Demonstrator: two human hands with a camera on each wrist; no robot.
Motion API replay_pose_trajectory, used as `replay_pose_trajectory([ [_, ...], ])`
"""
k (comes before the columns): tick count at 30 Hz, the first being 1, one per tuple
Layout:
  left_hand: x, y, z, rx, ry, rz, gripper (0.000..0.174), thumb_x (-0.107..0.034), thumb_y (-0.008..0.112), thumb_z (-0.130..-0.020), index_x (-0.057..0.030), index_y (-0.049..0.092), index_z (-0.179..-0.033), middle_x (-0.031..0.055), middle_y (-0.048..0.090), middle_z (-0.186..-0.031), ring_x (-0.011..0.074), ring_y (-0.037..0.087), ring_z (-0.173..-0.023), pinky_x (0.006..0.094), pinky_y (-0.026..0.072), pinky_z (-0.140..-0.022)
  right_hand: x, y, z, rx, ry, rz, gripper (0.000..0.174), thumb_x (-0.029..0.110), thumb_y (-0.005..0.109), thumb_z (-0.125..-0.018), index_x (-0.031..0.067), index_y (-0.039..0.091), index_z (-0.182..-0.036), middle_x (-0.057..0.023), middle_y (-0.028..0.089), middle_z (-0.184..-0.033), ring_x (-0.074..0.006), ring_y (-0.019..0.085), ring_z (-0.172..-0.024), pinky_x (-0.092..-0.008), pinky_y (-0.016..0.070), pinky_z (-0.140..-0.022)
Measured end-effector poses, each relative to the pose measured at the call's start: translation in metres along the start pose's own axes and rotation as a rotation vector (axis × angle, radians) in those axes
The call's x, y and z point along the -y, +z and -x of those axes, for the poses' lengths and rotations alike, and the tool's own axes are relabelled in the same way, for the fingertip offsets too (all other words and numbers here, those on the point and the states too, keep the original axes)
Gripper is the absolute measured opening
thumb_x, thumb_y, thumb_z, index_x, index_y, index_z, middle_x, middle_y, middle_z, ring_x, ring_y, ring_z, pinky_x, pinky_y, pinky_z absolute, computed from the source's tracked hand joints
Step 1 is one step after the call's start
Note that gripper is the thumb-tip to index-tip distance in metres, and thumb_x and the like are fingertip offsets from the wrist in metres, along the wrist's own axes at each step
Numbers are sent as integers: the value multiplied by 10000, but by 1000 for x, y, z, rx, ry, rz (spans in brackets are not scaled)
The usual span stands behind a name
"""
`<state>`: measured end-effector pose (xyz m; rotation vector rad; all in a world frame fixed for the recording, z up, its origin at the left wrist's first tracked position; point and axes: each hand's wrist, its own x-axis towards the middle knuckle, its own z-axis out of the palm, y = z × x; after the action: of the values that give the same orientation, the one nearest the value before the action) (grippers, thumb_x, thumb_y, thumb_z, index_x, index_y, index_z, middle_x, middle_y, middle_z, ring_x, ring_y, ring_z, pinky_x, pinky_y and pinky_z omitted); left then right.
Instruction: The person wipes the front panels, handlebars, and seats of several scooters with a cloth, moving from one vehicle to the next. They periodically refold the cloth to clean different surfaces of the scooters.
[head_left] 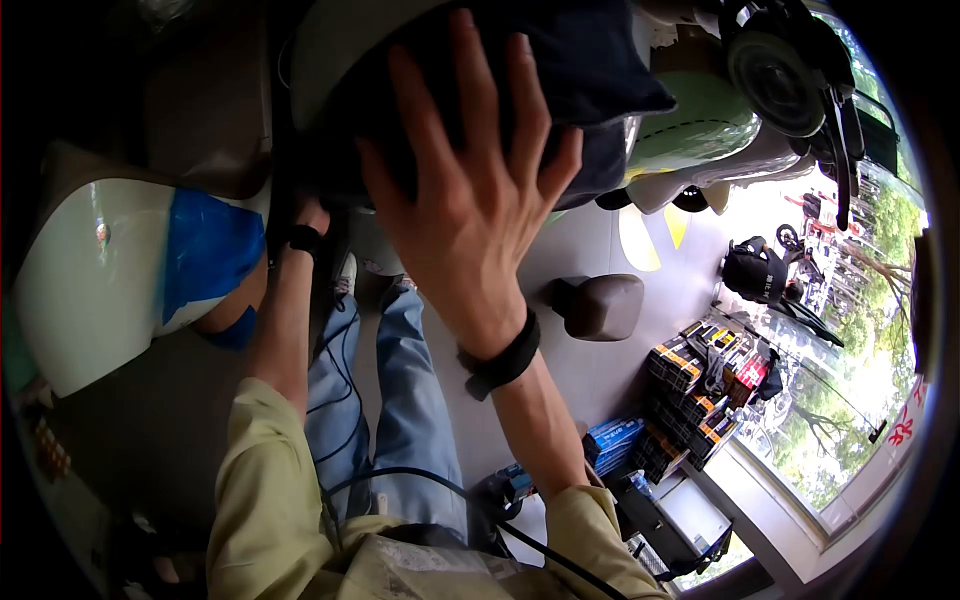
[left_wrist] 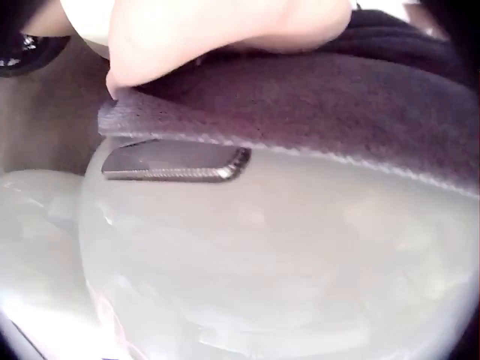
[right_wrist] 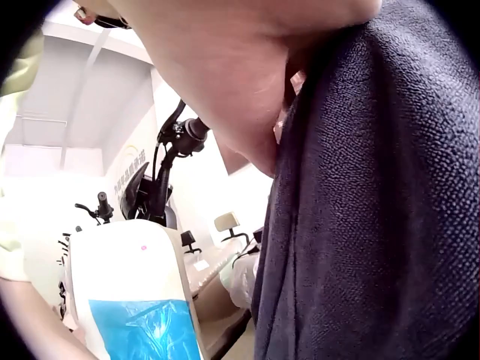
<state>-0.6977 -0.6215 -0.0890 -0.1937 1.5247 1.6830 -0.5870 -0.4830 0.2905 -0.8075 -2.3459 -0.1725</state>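
A dark navy cloth [head_left: 610, 60] covers something at the top of the head view. My right hand [head_left: 465, 190] lies on it with the fingers spread and straight; in the right wrist view the same hand [right_wrist: 225, 67] is against the cloth [right_wrist: 375, 195]. Beside the cloth's lower left edge is my left hand [head_left: 312, 217], its fingers hidden. The left wrist view has that hand [left_wrist: 217, 34] touching the cloth [left_wrist: 300, 112], whose hemmed edge hangs over a glossy pale surface [left_wrist: 285, 247] with a dark, rounded strip [left_wrist: 172, 160] on it.
To the left stands a white scooter body [head_left: 110, 270] with blue film [head_left: 212, 250]. A brown seat-like piece [head_left: 603, 306] is right of my legs. Stacked boxes [head_left: 700, 390] stand near the window. A black cable [head_left: 440, 473] crosses my lap.
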Motion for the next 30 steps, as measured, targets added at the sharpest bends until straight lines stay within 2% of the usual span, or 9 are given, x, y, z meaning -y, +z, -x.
replay_pose_trajectory([
  [3, 6, -9, 6, 18, -37, -11, 557, -379, 512, -1039, -125, 372, -1514, 75, 486, -1482, 219, 479, -1340, 370, 382, -1135, 7, -16, -6, 134, -8, -77, 484, 212, 711, -788, 166, 680, -1269, -70, 446, -1546, -306, 366, -1451, -579, 319, -1034],
  [4, 8, -12, 9, 23, -44, -17, 554, -378, 511, -1039, -125, 374, -1512, 74, 488, -1480, 218, 479, -1338, 370, 382, -1135, 7, -15, -7, 63, -43, -53, 442, 210, 771, -733, 177, 737, -1172, -45, 567, -1443, -276, 460, -1376, -450, 383, -971],
  [9, 20, -8, 28, 62, -85, -48, 541, -375, 510, -1039, -124, 384, -1501, 71, 494, -1470, 215, 484, -1330, 368, 385, -1131, 11, -14, 13, 86, -177, -207, 320, 110, 664, -779, 67, 734, -1088, -63, 649, -1323, -251, 526, -1317, -430, 437, -1043],
  [16, 31, 3, 67, 121, -142, -99, 522, -370, 508, -1040, -123, 397, -1487, 66, 503, -1457, 212, 491, -1319, 366, 389, -1127, 4, -23, 76, 324, -255, -480, 366, 106, 704, -763, 27, 689, -1120, -107, 665, -1258, -258, 586, -1219, -410, 459, -1039],
  [23, 24, -5, 67, 103, -141, -142, 504, -366, 506, -1042, -122, 410, -1472, 61, 512, -1444, 208, 498, -1308, 364, 393, -1122, 3, -58, 172, 321, 701, -807, 300, -65, 699, -777, -22, 667, -1072, -123, 690, -1061, -303, 655, -989, -346, 528, -861],
  [24, 23, -5, 64, 98, -137, -147, 501, -365, 505, -1042, -122, 412, -1470, 61, 513, -1442, 207, 499, -1306, 364, 393, -1122, 8, -63, 183, 390, 984, -869, 163, 16, 666, -909, -37, 661, -1062, -112, 697, -1057, -260, 665, -962, -312, 516, -851],
  [26, 19, -6, 55, 86, -132, -156, 496, -364, 505, -1042, -121, 416, -1466, 59, 516, -1438, 206, 501, -1303, 363, 395, -1121, 14, -51, 208, 309, 1392, -1015, 155, 76, 633, -964, -38, 661, -1065, -93, 701, -1060, -219, 664, -959, -294, 508, -845],
  [28, 12, -8, 42, 85, -119, -162, 491, -362, 504, -1042, -121, 420, -1462, 58, 519, -1434, 205, 502, -1300, 362, 396, -1119, 22, -27, 233, 139, 1767, -1303, 335, 275, 575, -1037, -16, 622, -1197, -70, 686, -1071, -167, 641, -949, -268, 480, -865],
  [30, 3, -11, 29, 79, -108, -174, 486, -361, 504, -1043, -121, 423, -1458, 56, 521, -1430, 204, 504, -1296, 362, 397, -1118, 24, -10, 227, -28, 2047, -1564, 368, 313, 573, -1034, 3, 599, -1229, -68, 670, -1123, -164, 630, -991, -283, 480, -877],
])
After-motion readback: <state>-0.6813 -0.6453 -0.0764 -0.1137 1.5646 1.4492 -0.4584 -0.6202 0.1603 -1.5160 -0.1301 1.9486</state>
